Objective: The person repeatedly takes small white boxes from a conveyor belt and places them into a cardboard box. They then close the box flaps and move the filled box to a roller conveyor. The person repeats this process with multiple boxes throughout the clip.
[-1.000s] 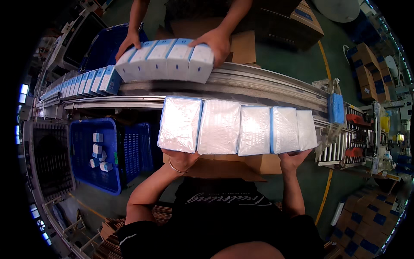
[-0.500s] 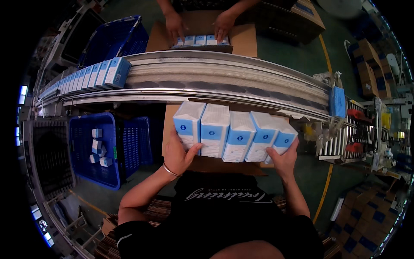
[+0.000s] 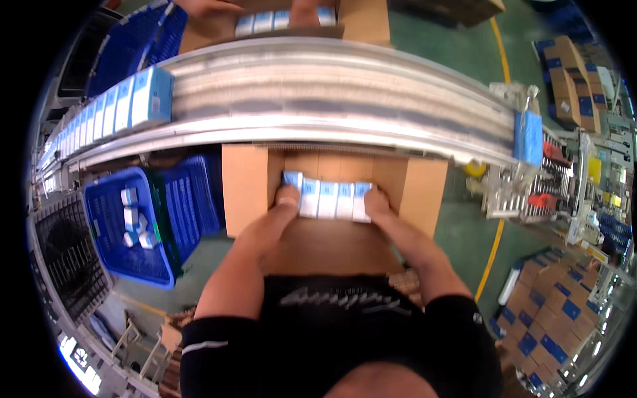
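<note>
A row of several blue-and-white packs (image 3: 328, 200) stands side by side down inside an open cardboard carton (image 3: 244, 192). My left hand (image 3: 287, 196) is pressed against the left end of the row, and my right hand (image 3: 377, 203) against the right end, so the packs are squeezed between them. Both hands reach below the carton's rim, and their fingers are partly hidden and slightly blurred. The carton's side flaps are folded outward, and its near flap lies toward my body.
Beyond the carton runs a conveyor (image 3: 332, 79), with a line of similar packs (image 3: 151, 96) at its left. Several small packs lie in a blue basket (image 3: 126, 179) at left. Across the conveyor, a co-worker's hands are at another carton (image 3: 363, 20). Stacked cartons (image 3: 547, 318) stand at right.
Both hands have lowered the row of packs from above the carton down into it. The view has shifted, and the co-worker's hands have moved at the far carton.
</note>
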Motion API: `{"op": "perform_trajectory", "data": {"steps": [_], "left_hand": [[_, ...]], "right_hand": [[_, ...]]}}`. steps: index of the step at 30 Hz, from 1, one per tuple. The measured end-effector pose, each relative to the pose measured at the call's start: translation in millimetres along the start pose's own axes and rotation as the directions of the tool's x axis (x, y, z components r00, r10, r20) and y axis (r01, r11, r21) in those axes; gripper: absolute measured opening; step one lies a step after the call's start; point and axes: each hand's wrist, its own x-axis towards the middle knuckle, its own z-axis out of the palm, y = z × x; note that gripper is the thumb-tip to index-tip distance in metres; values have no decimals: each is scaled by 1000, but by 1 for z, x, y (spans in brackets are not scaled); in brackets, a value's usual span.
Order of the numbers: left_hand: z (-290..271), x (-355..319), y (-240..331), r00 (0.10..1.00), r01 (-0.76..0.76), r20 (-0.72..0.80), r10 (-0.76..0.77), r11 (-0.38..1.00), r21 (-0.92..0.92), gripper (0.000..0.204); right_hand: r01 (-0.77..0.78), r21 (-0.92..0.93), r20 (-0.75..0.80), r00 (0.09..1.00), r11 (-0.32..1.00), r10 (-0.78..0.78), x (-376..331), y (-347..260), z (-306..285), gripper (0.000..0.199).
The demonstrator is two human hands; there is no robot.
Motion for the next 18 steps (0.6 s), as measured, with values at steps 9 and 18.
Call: {"op": "perform_trajectory", "data": {"steps": [9,18], "left_hand": [[-92,-51,34,933,-203,-189,307,881,426,32],[-99,-20,22,922,-287,301,245,952,104,58]], "right_hand": [[279,-592,94,956,756,-279,36,13,47,22],[386,-349,-122,885,854,-450,5,3,6,24]]}}
